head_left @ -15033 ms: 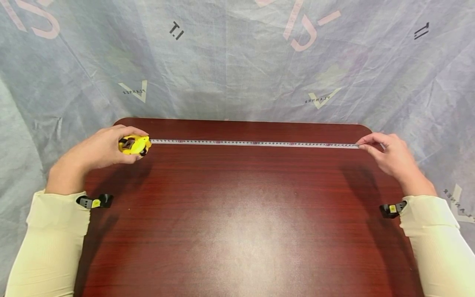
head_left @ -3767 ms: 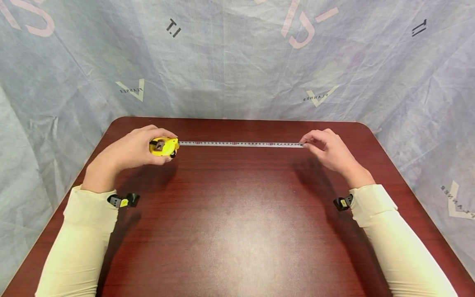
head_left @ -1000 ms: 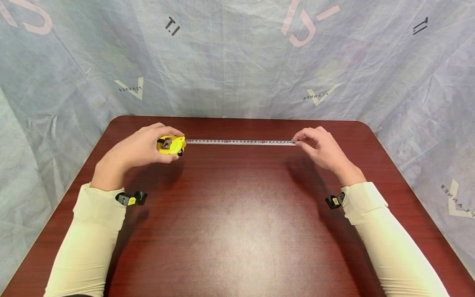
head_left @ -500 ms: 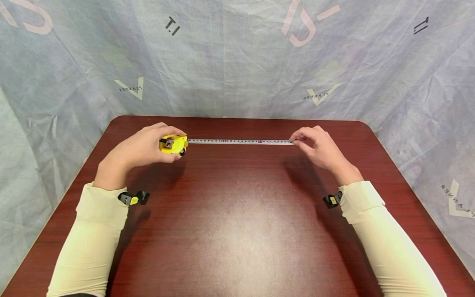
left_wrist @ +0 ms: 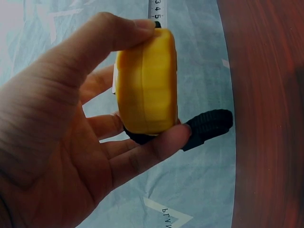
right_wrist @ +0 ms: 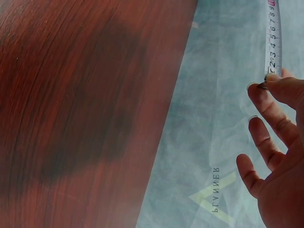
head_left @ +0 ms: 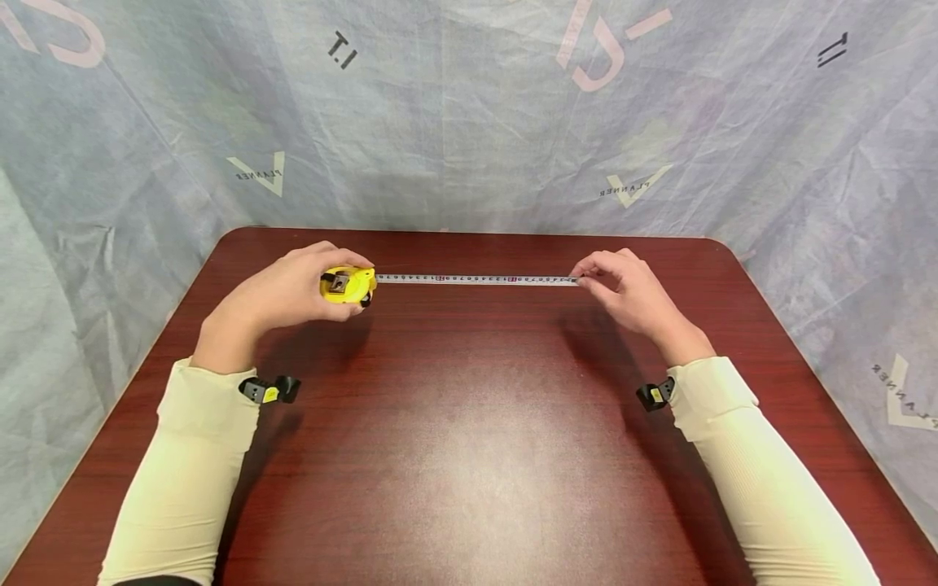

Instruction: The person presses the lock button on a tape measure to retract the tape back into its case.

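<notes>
My left hand [head_left: 282, 285] grips the yellow case of a tape measure [head_left: 353, 285] between thumb and fingers. A black strap [left_wrist: 209, 126] hangs off the case in the left wrist view. From the case a white blade [head_left: 476, 281] with printed numbers runs straight across to the right. Its end is pinched by the thumb and index finger of my right hand [head_left: 630, 293]; the other fingers lie loosely apart in the right wrist view. Both hands are raised over the far part of the table, their shadows falling on the wood below.
The dark red wooden table [head_left: 469, 423] has rounded far corners. Behind it and along the sides hangs a grey printed cloth [head_left: 440, 122]. A small black camera mount sits on each wrist, at the left cuff [head_left: 271, 391] and the right cuff [head_left: 655, 395].
Over these frames both hands have come closer together and the stretch of blade between them has shortened. In the last half second the left hand has shifted slightly right; the right hand barely moves.
</notes>
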The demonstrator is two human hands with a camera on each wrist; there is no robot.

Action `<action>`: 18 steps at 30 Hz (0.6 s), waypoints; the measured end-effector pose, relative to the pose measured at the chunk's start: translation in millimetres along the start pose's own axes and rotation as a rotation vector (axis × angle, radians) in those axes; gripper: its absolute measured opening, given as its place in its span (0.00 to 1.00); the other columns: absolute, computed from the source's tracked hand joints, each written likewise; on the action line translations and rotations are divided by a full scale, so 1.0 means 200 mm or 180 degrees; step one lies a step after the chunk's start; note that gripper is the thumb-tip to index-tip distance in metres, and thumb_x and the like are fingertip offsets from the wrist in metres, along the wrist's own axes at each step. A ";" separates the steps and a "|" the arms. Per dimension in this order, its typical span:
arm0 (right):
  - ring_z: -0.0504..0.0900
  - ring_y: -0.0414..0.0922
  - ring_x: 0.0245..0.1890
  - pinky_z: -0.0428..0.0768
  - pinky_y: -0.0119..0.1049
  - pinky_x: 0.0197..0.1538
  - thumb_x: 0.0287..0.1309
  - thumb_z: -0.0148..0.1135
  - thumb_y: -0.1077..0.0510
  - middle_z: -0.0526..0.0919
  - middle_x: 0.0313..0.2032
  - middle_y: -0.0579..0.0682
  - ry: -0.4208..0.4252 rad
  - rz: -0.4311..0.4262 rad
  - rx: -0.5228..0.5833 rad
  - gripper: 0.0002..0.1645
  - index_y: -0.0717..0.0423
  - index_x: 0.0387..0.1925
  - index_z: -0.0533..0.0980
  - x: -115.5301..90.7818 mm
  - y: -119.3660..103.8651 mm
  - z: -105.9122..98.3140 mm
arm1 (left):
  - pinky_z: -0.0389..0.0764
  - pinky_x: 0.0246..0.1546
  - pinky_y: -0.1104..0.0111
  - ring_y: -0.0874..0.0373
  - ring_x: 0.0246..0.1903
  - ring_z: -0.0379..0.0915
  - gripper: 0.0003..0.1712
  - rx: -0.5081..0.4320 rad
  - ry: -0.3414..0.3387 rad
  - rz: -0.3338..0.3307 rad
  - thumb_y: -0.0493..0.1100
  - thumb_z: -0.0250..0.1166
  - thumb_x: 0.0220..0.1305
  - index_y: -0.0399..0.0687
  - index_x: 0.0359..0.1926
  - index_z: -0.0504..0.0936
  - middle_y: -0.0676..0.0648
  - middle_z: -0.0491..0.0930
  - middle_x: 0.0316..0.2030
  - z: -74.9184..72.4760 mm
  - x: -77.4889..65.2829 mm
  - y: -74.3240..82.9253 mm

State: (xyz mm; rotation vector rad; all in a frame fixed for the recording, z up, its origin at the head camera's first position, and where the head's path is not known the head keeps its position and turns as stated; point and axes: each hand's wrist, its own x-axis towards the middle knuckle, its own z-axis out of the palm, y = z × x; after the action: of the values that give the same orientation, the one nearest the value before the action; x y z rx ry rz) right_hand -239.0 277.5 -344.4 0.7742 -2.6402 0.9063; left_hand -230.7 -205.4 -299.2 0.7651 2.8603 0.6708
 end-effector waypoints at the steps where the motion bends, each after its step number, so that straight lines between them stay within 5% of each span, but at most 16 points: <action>1: 0.74 0.53 0.42 0.68 0.46 0.45 0.62 0.69 0.70 0.86 0.39 0.49 0.0001 0.0001 0.0002 0.10 0.53 0.40 0.84 0.00 0.00 0.00 | 0.73 0.48 0.55 0.51 0.46 0.73 0.32 0.0001 0.0008 0.0004 0.47 0.77 0.55 0.56 0.62 0.81 0.47 0.76 0.51 0.00 0.00 0.00; 10: 0.74 0.50 0.42 0.70 0.51 0.46 0.62 0.69 0.70 0.86 0.39 0.48 0.0021 -0.0013 0.0061 0.10 0.53 0.40 0.84 0.01 -0.01 0.01 | 0.72 0.50 0.55 0.52 0.47 0.72 0.31 0.0012 0.0011 -0.0007 0.48 0.77 0.54 0.56 0.61 0.81 0.48 0.76 0.51 0.00 0.01 0.02; 18: 0.74 0.50 0.42 0.70 0.47 0.46 0.62 0.69 0.70 0.86 0.39 0.48 0.0026 -0.0017 0.0072 0.10 0.53 0.40 0.84 0.01 -0.01 0.02 | 0.72 0.50 0.54 0.51 0.47 0.73 0.31 0.0027 0.0042 0.0015 0.48 0.77 0.54 0.56 0.61 0.81 0.47 0.76 0.51 0.00 0.02 0.02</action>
State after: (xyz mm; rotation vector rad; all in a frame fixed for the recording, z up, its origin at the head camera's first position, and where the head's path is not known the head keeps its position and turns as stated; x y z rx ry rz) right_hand -239.6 272.1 -345.3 0.7810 -2.6238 0.9376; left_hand -231.1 -199.8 -297.9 0.7720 2.8757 0.6673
